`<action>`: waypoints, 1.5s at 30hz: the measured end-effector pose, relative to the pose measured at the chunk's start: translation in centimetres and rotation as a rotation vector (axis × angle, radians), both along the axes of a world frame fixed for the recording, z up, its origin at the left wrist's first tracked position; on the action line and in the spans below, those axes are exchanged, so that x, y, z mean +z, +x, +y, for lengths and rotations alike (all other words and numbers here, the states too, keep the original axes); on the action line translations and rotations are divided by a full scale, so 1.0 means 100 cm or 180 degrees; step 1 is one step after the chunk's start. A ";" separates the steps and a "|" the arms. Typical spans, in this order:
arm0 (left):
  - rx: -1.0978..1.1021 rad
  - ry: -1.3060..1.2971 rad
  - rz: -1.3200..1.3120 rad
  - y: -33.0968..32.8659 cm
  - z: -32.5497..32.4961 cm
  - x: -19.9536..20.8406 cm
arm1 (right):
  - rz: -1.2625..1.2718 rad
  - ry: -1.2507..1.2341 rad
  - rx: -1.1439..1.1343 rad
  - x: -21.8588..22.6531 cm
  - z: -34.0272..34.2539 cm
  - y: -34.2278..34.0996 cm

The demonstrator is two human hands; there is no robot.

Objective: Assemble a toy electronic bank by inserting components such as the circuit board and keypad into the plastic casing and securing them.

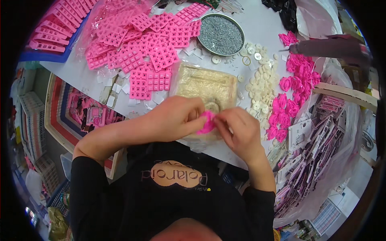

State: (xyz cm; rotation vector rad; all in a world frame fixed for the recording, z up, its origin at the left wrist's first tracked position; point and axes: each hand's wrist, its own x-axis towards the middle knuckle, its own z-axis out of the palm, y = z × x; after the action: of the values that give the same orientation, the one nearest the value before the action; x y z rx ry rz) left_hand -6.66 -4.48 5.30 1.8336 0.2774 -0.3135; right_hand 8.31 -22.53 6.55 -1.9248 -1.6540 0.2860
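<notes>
Between my two hands is a small bright pink plastic piece [206, 123], partly covered by fingers. My left hand [183, 117] is closed on its left side, thumb and fingers pinching it. On the other side my right hand [240, 129] pinches the piece's edge with its fingertips. Both hands are over the near part of a plastic-wrapped yellowish block [206, 83]. A round pale disc [212, 105] lies on the block just beyond the pink piece. Similar rose-shaped pink pieces [295, 83] are heaped to the right.
Pink keypad panels [163, 57] are piled far left, beside a blue tray [71, 49] of more panels. A round tin [242, 28] holds small screws. Cream plastic discs [263, 80] lie right of the block. A screwdriver-like tool [321, 48] juts in at far right, above a bag of flat parts [313, 160].
</notes>
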 end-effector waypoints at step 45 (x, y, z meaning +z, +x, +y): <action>0.1680 0.4898 -0.2604 -0.065 0.126 0.100 | 0.3199 0.0301 -0.0240 0.001 0.028 -0.012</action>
State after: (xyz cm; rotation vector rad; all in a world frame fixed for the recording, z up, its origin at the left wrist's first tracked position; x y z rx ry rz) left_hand -13.20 8.11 15.30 2.9937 0.4476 1.3728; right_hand 7.12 -19.75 6.69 -1.3711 -0.8888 0.9374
